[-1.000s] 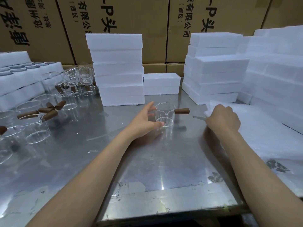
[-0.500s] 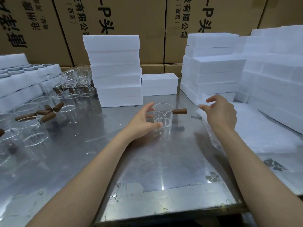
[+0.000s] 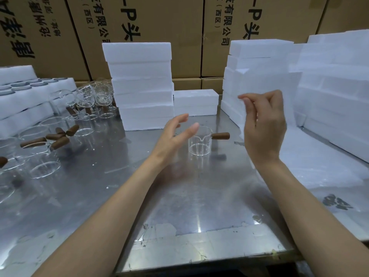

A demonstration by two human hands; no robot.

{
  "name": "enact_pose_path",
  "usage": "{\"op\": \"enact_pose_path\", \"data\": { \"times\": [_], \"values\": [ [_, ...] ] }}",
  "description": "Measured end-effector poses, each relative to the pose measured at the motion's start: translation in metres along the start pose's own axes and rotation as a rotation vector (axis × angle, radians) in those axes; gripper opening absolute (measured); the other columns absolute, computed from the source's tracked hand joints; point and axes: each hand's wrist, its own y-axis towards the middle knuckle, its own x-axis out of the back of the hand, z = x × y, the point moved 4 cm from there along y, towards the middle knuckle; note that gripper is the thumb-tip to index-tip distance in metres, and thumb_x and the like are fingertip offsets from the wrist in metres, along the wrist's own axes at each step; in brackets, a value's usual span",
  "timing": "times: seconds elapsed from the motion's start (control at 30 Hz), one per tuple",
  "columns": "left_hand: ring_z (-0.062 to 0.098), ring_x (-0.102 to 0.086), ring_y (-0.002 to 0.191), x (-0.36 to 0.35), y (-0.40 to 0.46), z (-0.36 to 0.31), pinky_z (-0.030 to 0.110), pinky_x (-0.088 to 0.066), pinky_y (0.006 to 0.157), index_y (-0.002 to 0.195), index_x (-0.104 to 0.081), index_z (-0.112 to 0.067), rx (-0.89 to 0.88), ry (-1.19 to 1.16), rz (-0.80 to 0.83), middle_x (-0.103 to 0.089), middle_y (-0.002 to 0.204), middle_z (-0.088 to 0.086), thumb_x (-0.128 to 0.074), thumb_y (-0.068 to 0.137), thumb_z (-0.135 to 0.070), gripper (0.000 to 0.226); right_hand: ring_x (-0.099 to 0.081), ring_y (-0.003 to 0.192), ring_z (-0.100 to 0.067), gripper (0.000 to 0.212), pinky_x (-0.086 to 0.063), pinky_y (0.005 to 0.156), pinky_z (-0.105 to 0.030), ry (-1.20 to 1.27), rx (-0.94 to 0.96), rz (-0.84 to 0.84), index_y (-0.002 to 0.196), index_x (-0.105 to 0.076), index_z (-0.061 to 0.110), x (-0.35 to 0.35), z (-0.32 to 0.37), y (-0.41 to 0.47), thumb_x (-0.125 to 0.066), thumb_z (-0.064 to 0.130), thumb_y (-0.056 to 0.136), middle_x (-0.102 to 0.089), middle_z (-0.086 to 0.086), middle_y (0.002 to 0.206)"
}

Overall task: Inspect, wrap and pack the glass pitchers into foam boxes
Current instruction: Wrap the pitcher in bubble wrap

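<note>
Head camera view, looking down over both forearms. One glass pitcher (image 3: 200, 141) stands upright and bare on the steel worktop (image 3: 199, 196), its brown wooden handle (image 3: 220, 135) pointing right.

The left hand (image 3: 173, 139) hovers just beside the pitcher on its left, fingers straight and loose, grasping nothing; whether a fingertip touches the rim cannot be told. The right hand (image 3: 263, 126) is raised to the right of the pitcher and pinches the corner of a thin white wrapping sheet (image 3: 265, 84) between thumb and fingers, lifted off a pile of the same sheets (image 3: 311, 156) lying flat at the right of the worktop.

Further out, many more unwrapped pitchers (image 3: 60, 134) crowd the left of the worktop, some upright, some on their sides. White foam trays (image 3: 30, 96) sit at far left. Behind, closed foam boxes (image 3: 139, 84) stand in stacks, with a low pair (image 3: 195, 101) in the middle and taller stacks (image 3: 259, 80) at right. Printed cardboard cartons (image 3: 139, 27) fill the background.

By the look of it, this pitcher is not yet wrapped: the sheet is only just in hand. Wrapping and boxing remain, and a large batch waits.
</note>
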Motion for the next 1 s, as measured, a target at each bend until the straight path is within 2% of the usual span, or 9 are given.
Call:
{"op": "enact_pose_path", "data": {
  "times": [0.07, 0.13, 0.2, 0.3, 0.43, 0.7, 0.87, 0.93, 1.0],
  "values": [
    [0.005, -0.040, 0.130, -0.002, -0.004, -0.011, 0.034, -0.033, 0.111, 0.130, -0.050, -0.033, -0.050, -0.001, 0.008, -0.046, 0.138, -0.013, -0.052, 0.067, -0.071, 0.073, -0.056, 0.074, -0.020, 0.025, -0.041, 0.054, -0.027, 0.039, 0.079, 0.048, 0.097, -0.072, 0.010, -0.004, 0.017, -0.008, -0.051, 0.022, 0.095, -0.055, -0.011, 0.086],
    [0.004, -0.047, 0.124, -0.006, -0.008, -0.021, 0.032, -0.036, 0.109, 0.120, -0.058, -0.029, -0.115, -0.045, 0.043, -0.054, 0.129, -0.013, -0.049, 0.072, -0.068, 0.062, -0.057, 0.071, -0.021, 0.024, -0.042, 0.050, -0.028, 0.069, 0.156, 0.134, 0.096, -0.073, 0.011, -0.011, 0.032, -0.018, -0.052, 0.023, 0.094, -0.056, -0.010, 0.083],
    [-0.004, -0.057, 0.099, -0.011, -0.011, -0.031, 0.014, -0.042, 0.090, 0.100, -0.065, -0.022, -0.183, -0.115, 0.086, -0.064, 0.101, -0.017, -0.048, 0.085, -0.054, 0.039, -0.055, 0.065, -0.021, 0.025, -0.042, 0.046, -0.029, 0.089, 0.233, 0.231, 0.095, -0.072, 0.008, -0.019, 0.045, -0.028, -0.051, 0.022, 0.093, -0.056, -0.009, 0.081],
    [0.002, -0.058, 0.076, -0.009, -0.011, -0.038, 0.012, -0.044, 0.075, 0.077, -0.063, -0.015, -0.161, -0.215, 0.017, -0.063, 0.075, -0.009, -0.047, 0.099, -0.033, 0.033, -0.056, 0.067, -0.021, 0.029, -0.047, 0.044, -0.037, 0.119, 0.267, 0.374, 0.099, -0.066, 0.002, -0.030, 0.051, -0.037, -0.046, 0.023, 0.096, -0.059, -0.008, 0.087],
    [0.008, -0.065, 0.077, 0.005, -0.006, -0.032, 0.019, -0.048, 0.074, 0.083, -0.067, -0.019, -0.033, -0.289, -0.178, -0.071, 0.078, -0.006, -0.047, 0.100, -0.024, 0.027, -0.055, 0.084, -0.004, 0.028, -0.052, 0.068, -0.033, 0.275, 0.108, 0.456, 0.122, -0.055, 0.016, -0.037, 0.039, -0.038, -0.046, 0.025, 0.098, -0.057, 0.010, 0.104],
    [0.000, -0.054, 0.037, 0.061, 0.001, 0.013, 0.013, -0.046, 0.044, 0.098, -0.055, -0.014, 0.257, -0.448, -0.680, -0.063, 0.076, -0.002, -0.038, 0.104, -0.018, 0.019, -0.051, 0.100, -0.008, 0.026, -0.041, 0.081, -0.028, 0.126, -0.296, 0.332, 0.121, -0.050, 0.022, -0.041, -0.017, -0.027, -0.040, 0.021, 0.098, -0.051, 0.016, 0.105],
    [0.011, -0.049, 0.051, 0.079, -0.003, 0.037, 0.015, -0.036, 0.038, 0.096, -0.054, -0.014, 0.390, -0.223, -0.776, -0.052, 0.071, -0.002, -0.044, 0.094, -0.008, 0.012, -0.051, 0.112, -0.021, 0.029, -0.041, 0.087, -0.033, -0.041, -0.411, 0.552, 0.124, -0.051, 0.015, -0.052, -0.037, -0.036, -0.039, 0.021, 0.098, -0.054, -0.002, 0.123],
    [0.022, -0.049, 0.065, 0.081, -0.002, 0.040, 0.022, -0.039, 0.052, 0.097, -0.052, -0.012, 0.415, -0.058, -0.763, -0.053, 0.082, 0.004, -0.051, 0.087, -0.007, 0.011, -0.056, 0.102, -0.024, 0.030, -0.044, 0.084, -0.035, -0.072, -0.453, 0.730, 0.122, -0.052, 0.015, -0.060, -0.040, -0.045, -0.039, 0.029, 0.099, -0.057, -0.002, 0.118],
    [0.028, -0.048, 0.100, 0.081, -0.002, 0.038, 0.032, -0.042, 0.080, 0.113, -0.050, -0.008, 0.424, 0.206, -0.723, -0.048, 0.117, 0.012, -0.062, 0.081, -0.012, 0.035, -0.058, 0.080, -0.024, 0.026, -0.042, 0.071, -0.031, -0.053, -0.484, 0.846, 0.112, -0.052, 0.018, -0.064, -0.041, -0.051, -0.041, 0.036, 0.098, -0.061, 0.001, 0.101]
  ]
}}
